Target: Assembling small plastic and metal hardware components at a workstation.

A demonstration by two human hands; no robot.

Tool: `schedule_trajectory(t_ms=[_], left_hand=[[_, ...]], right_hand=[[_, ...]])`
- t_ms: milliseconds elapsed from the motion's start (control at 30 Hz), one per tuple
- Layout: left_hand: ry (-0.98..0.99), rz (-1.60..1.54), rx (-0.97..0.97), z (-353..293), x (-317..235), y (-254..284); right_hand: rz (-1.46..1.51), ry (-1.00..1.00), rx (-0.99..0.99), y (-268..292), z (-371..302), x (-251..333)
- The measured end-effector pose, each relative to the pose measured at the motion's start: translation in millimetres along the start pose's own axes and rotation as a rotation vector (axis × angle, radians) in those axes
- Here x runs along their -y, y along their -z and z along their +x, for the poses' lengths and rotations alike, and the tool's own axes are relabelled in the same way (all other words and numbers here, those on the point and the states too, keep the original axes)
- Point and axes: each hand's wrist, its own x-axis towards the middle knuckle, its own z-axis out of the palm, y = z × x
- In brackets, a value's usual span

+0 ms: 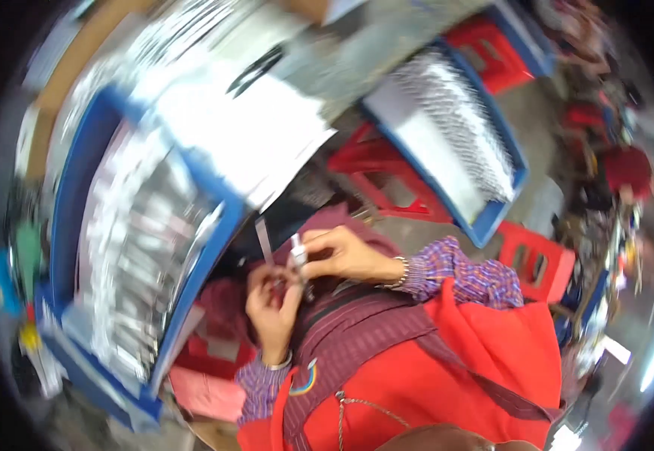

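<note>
Near the middle of the frame I am pinching a small white piece (298,252) between the thumb and finger of my right hand (349,255), just above my lap. My left hand (273,308) is curling below and to the left of it, its fingertips meeting the lower end of a thin pale strip (264,242) that is sticking upward; with this blur I cannot tell whether those fingers are gripping it. The white piece is looking light and fairly stiff to me, perhaps a little slick, so I am judging a fingertip hold on its sides safer than a squeeze from the whole hand. The strip is seeming thin enough to bend, so its lower end is probably the better place for holding. A blue tray (231,219) of shiny parts is filling the left of the frame, another blue tray (519,180) is resting over red stools (387,180) at upper right, and white sheets (286,128) are lying at upper centre.
</note>
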Motion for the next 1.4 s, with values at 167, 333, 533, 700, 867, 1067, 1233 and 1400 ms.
schedule_trajectory(t_ms=[167, 333, 533, 700, 867, 1067, 1233, 1400], left_hand=[[0.06, 0.012, 0.103, 3, 2, 7], [0.115, 0.003, 0.12, 5, 6, 2], [0.188, -0.015, 0.107, 0, 11, 1], [0.2, -0.053, 0.091, -4, 19, 2], [0.255, -0.05, 0.073, -5, 21, 4], [0.268, -0.05, 0.051, -4, 19, 0], [0.258, -0.04, 0.057, -4, 20, 0], [0.233, -0.009, 0.065, -2, 25, -2]], right_hand=[[0.467, -0.28, -0.159, 75, -27, 40], [0.024, -0.101, -0.782, 199, -99, 62], [-0.335, 0.06, -0.977, 293, -147, 51], [-1.02, 0.235, -0.925, 314, -149, 33], [-1.187, 0.22, -0.872, 315, -152, 9], [-1.229, 0.257, -0.889, 316, -156, -16], [-1.253, 0.282, -0.889, 305, -161, -18], [-1.23, 0.272, -0.955, 307, -164, -27]])
